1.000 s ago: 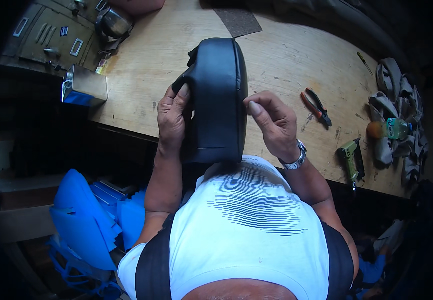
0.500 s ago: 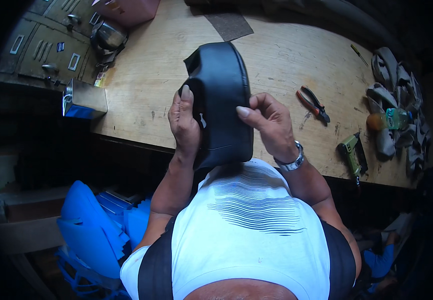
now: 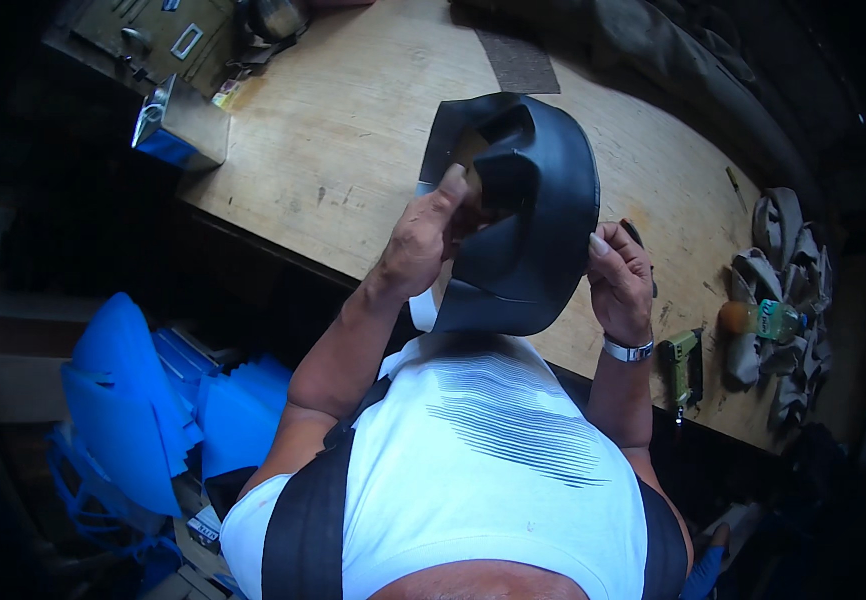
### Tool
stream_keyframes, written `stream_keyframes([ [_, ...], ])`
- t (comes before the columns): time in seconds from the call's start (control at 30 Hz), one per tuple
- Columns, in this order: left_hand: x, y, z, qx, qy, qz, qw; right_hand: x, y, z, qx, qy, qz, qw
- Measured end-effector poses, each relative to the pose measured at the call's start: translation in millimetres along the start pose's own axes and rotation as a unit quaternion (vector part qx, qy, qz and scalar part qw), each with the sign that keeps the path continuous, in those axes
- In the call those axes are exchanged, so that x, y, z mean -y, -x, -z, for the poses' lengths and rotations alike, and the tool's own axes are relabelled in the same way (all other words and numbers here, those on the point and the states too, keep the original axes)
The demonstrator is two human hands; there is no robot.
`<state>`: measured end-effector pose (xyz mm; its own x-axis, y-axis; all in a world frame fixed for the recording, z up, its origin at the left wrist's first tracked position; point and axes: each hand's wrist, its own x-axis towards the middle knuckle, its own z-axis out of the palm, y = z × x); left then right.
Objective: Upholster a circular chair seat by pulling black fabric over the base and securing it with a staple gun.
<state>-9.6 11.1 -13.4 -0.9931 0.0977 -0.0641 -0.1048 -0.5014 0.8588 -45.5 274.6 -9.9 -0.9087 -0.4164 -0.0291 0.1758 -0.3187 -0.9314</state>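
A black vinyl-covered cushion (image 3: 545,235) is held up on edge over the near side of the table, close to my shirt. Its loose cover flaps stand out on the left, and a brown inner surface shows between them. My left hand (image 3: 418,245) grips the left, open side, thumb up; some of its fingers are hidden among the flaps. With thumb and fingers closed, my right hand (image 3: 621,285) pinches the seamed right edge. Just behind that hand, pliers (image 3: 633,232) lie on the table, mostly covered.
A green staple gun (image 3: 686,365) lies near the table's right front edge, beside a bottle (image 3: 771,320) and crumpled grey cloth (image 3: 793,255). A metal can (image 3: 203,125) stands at the left edge. Blue sheets (image 3: 118,400) are stacked at lower left. A brown fabric piece (image 3: 520,60) lies at the back.
The cushion has swung to the right and turned, so its open side with the flaps now shows more. Both hands have moved right with it. The whole view has also shifted.
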Motion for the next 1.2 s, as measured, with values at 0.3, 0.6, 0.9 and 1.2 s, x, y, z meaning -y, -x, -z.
stream_keyframes([
  [0.3,-12,-8,-13,0.044,-0.051,-0.031,0.997,25,8,11,0.09,0.172,-0.047,0.98],
  [0.6,-20,12,-32,0.072,-0.205,0.056,0.975,-40,30,22,0.092,0.011,-0.099,0.991],
  [0.9,-25,-40,-27,0.117,-0.592,0.03,0.797,-145,3,10,0.101,-0.132,-0.226,0.96],
  [1.2,46,-27,17,0.071,-0.717,0.088,0.688,-114,18,149,-0.329,0.588,0.049,0.737],
])
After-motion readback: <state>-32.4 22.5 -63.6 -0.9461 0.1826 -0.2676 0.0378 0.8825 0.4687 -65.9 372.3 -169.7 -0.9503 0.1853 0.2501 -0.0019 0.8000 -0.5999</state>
